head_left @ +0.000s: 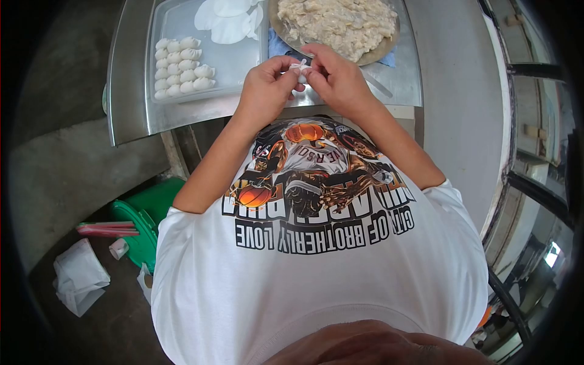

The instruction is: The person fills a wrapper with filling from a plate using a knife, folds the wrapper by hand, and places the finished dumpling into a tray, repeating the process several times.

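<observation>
Well left of your left hand (266, 91): tray (234, 61) holding rows of finished dumplings (182, 67); wrappers (228, 21) beyond. Your left hand pinches small dumpling (300, 68), held between both hands; your right hand (337, 79) pinches its other side. Just beyond right hand, bowl of filling (376, 56)

My left hand (266, 85): pinched one side of a small white dumpling (300, 68) above the steel table (131, 103).
My right hand (337, 79): pinched the other side, fingertips close to the left's.
Filling (337, 21): a pale heap in a round bowl (376, 56), just beyond my hands.
Tray (237, 61): finished dumplings (182, 67) in rows at its left, round wrappers (228, 18) at its far end.
</observation>
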